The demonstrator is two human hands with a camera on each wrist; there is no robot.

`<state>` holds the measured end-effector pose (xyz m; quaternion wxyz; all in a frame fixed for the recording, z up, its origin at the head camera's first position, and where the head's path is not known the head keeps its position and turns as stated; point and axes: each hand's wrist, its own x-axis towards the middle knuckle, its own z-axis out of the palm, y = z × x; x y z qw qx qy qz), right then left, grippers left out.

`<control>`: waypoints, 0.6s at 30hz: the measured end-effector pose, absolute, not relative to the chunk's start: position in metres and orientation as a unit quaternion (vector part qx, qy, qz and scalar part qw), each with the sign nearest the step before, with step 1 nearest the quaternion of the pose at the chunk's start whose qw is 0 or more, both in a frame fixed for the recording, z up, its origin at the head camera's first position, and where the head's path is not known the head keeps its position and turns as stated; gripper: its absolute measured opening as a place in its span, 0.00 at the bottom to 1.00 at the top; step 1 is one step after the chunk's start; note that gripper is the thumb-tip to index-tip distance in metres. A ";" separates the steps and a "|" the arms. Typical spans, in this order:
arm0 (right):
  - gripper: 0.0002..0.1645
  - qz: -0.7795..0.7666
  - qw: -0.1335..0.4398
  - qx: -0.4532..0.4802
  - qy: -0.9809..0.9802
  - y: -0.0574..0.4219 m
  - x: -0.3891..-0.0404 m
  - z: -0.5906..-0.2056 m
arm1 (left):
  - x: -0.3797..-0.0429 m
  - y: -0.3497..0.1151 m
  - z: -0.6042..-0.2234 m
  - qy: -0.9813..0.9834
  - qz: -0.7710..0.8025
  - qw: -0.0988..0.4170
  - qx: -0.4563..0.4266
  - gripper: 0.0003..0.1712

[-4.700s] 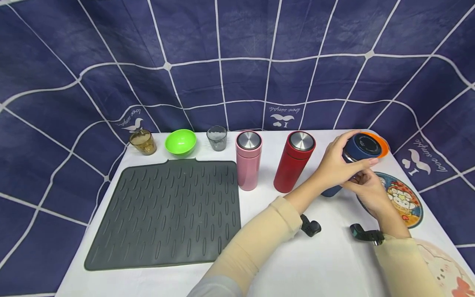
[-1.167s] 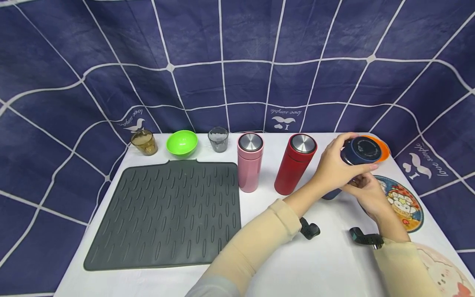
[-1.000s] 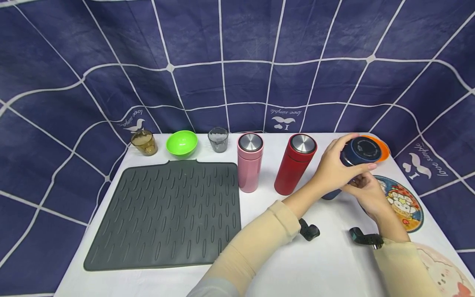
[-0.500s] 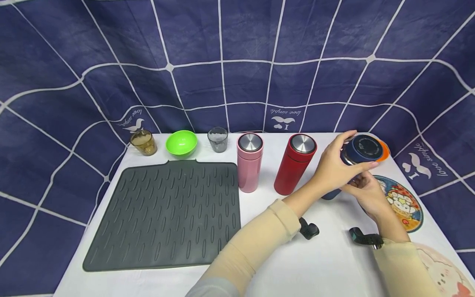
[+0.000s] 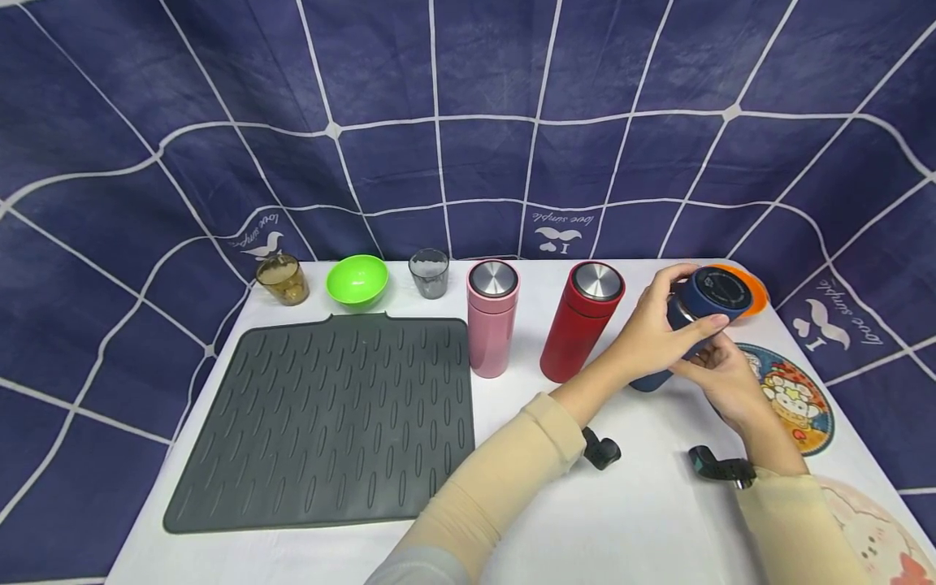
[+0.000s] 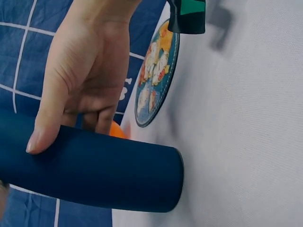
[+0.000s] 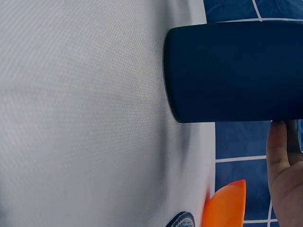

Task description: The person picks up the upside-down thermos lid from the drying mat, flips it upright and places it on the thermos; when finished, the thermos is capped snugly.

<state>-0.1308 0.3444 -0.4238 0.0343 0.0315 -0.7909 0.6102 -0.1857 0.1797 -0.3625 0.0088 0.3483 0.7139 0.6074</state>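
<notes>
A dark blue vacuum flask (image 5: 651, 379) stands at the right of the table, its round lid (image 5: 722, 291) facing me. My left hand (image 5: 652, 335) grips the lid from the left, with the thumb across its near side. Lower down, my right hand (image 5: 733, 386) holds the flask's body from the right. In the left wrist view, the right hand's (image 6: 90, 71) thumb lies along the blue body (image 6: 113, 170). The flask's base (image 7: 171, 75) is close to the tablecloth; I cannot tell whether it touches. A silvery band shows below the lid.
To the left stand a red flask (image 5: 579, 333) and a pink flask (image 5: 491, 333). A grey drying mat (image 5: 344, 422), green bowl (image 5: 357, 280), amber glass (image 5: 283, 280) and grey glass (image 5: 429, 275) lie farther left. An orange bowl (image 5: 756, 294) and round placemat (image 5: 800, 406) sit behind the right hand.
My left hand's thumb has shifted a little leftward on the lid, and the lid's printed marks have turned. The flask has tilted slightly; the right hand keeps its hold.
</notes>
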 end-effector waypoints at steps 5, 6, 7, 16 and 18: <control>0.38 0.618 0.034 0.036 -0.785 0.345 -0.130 -0.424 | -0.187 0.179 -0.366 0.733 0.581 0.035 0.352 0.38; 0.38 0.620 0.035 0.037 -0.783 0.345 -0.130 -0.424 | -0.186 0.178 -0.367 0.736 0.576 0.039 0.353 0.38; 0.38 0.622 0.035 0.039 -0.781 0.345 -0.130 -0.424 | -0.186 0.178 -0.367 0.739 0.573 0.042 0.352 0.38; 0.30 0.619 0.037 0.030 -0.784 0.343 -0.130 -0.423 | -0.182 0.183 -0.367 0.717 0.619 -0.004 0.320 0.45; 0.34 0.617 0.034 0.034 -0.786 0.343 -0.130 -0.423 | -0.183 0.182 -0.368 0.727 0.604 -0.006 0.327 0.42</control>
